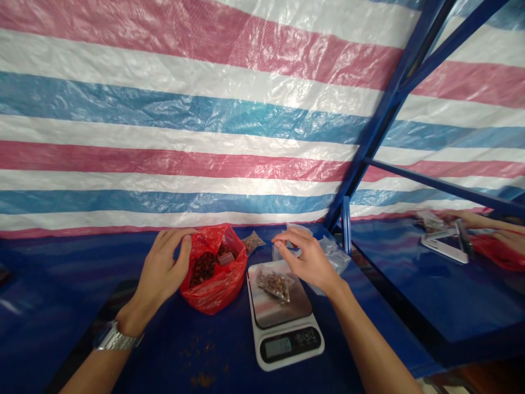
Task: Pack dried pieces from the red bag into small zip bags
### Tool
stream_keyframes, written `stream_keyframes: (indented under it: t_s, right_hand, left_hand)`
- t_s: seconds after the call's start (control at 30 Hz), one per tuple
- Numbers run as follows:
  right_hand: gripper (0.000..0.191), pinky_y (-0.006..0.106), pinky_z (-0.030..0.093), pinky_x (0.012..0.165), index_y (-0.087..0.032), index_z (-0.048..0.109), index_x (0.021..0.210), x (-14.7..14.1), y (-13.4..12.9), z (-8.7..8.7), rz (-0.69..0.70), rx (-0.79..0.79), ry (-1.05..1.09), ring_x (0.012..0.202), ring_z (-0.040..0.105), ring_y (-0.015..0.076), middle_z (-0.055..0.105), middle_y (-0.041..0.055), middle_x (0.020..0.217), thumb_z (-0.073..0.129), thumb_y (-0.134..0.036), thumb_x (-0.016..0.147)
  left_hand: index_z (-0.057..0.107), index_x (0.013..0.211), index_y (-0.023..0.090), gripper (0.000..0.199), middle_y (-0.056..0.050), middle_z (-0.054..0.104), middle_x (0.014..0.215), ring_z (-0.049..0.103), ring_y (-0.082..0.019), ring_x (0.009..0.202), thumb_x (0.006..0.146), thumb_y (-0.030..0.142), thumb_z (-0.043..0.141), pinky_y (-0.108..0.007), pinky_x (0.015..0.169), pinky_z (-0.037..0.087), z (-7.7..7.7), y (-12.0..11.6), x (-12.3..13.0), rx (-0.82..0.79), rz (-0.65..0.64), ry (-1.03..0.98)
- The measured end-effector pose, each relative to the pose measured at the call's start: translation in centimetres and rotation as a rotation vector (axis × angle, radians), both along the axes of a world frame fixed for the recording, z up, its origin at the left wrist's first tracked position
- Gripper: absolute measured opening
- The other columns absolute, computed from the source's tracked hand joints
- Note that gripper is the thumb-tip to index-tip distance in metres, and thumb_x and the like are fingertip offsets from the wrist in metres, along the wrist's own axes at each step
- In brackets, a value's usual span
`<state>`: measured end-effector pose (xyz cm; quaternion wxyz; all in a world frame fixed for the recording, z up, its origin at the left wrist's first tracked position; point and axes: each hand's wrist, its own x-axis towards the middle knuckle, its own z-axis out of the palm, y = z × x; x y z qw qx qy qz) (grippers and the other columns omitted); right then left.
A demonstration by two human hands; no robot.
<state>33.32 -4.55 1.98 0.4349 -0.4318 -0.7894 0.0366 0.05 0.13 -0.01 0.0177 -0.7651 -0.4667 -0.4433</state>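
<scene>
Weighing posture, by the look of it: the small clear packet (276, 285) lies on the steel pan (283, 319) of the scale (287, 362), on the table (156, 350). Your right hand (307, 257) is at the pan's far edge, fingers bent, thumb a narrow gap from them, nothing seen in their hold. Your left hand (166, 262) is at the near-left rim of the open red bag (213, 298); whether its fingers pinch the film, you cannot tell from here.

Handling notes. Keep fingertips and wrist off the pan; a light touch would skew the figure. Let the packet lie fully within the pan, and let the display (278, 347) settle before you trust it; its digits are too blurred to read. Mind the loose clear bags (336, 254) beyond, lest film drag on the pan. Steady the red bag low, mouth up, so its dark pieces don't spill.
</scene>
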Motion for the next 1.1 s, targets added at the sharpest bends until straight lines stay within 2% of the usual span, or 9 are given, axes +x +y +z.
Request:
stream_keyframes:
  t_s: [0.2,0.37,0.53,0.7,0.8,0.97,1.1]
  right_hand:
    - [0.014,0.034,0.048,0.086,-0.022,0.071,0.098,-0.1,-0.5,0.5,0.007,0.008,-0.012,0.082,0.065,0.0184,0.071,0.0018,0.085,0.058,-0.025,0.103]
    - [0.018,0.036,0.048,0.090,-0.023,0.069,0.114,-0.4,-0.9,1.0,0.020,-0.140,-0.157,0.095,0.067,0.0219,0.073,0.0037,0.098,0.065,-0.034,0.100]
    - [0.021,0.037,0.046,0.085,-0.021,0.065,0.100,-1.7,-1.8,1.1,-0.076,-0.255,-0.306,0.089,0.066,0.0230,0.071,0.0037,0.092,0.068,-0.041,0.097]
    - [0.039,0.043,0.045,0.093,-0.020,0.062,0.114,-2.2,-3.0,0.3,-0.082,-0.355,-0.419,0.108,0.066,0.0312,0.071,0.0104,0.115,0.074,-0.049,0.091]
    - [0.043,0.045,0.045,0.094,-0.020,0.061,0.118,-1.9,-3.4,-0.3,-0.062,-0.413,-0.467,0.113,0.065,0.0349,0.071,0.0130,0.118,0.079,-0.044,0.087]
    - [0.033,0.039,0.048,0.083,-0.022,0.064,0.115,-1.6,-3.2,-0.3,-0.004,-0.405,-0.387,0.093,0.069,0.0286,0.075,0.0074,0.101,0.078,-0.032,0.087]
    - [0.033,0.035,0.051,0.075,-0.026,0.063,0.123,-1.8,-2.7,-0.4,0.014,-0.367,-0.205,0.085,0.070,0.0241,0.075,0.0044,0.101,0.073,-0.032,0.091]
  left_hand:
    - [0.070,0.103,0.024,0.026,-0.007,0.073,0.101,0.066,-0.028,0.100,0.105,0.029,0.044,-0.043,0.098,0.051,0.4,-0.2,0.3,0.080,-0.003,-0.007]
    - [0.069,0.103,0.021,0.024,-0.007,0.072,0.099,0.066,-0.026,0.098,0.105,0.024,0.045,-0.041,0.097,0.051,0.3,-0.1,0.2,0.111,-0.011,0.028]
    - [0.068,0.103,0.021,0.024,-0.006,0.072,0.098,0.066,-0.023,0.096,0.105,0.023,0.045,-0.038,0.096,0.051,0.3,-0.2,0.2,0.109,-0.011,0.020]
    - [0.070,0.101,0.020,0.025,-0.006,0.072,0.097,0.067,-0.023,0.097,0.104,0.025,0.045,-0.038,0.096,0.052,0.2,-0.4,0.4,0.059,-0.016,0.016]
    - [0.070,0.101,0.020,0.027,-0.007,0.073,0.098,0.067,-0.024,0.099,0.103,0.026,0.044,-0.039,0.097,0.052,0.2,-0.4,0.4,0.010,-0.008,0.009]
    - [0.068,0.100,0.023,0.027,-0.006,0.072,0.098,0.067,-0.024,0.100,0.104,0.029,0.042,-0.038,0.098,0.052,0.2,-0.3,0.3,-0.037,0.002,0.006]
    - [0.068,0.101,0.022,0.029,-0.006,0.072,0.099,0.066,-0.023,0.102,0.106,0.028,0.040,-0.038,0.099,0.051,-0.1,-0.4,0.4,-0.066,-0.007,0.018]
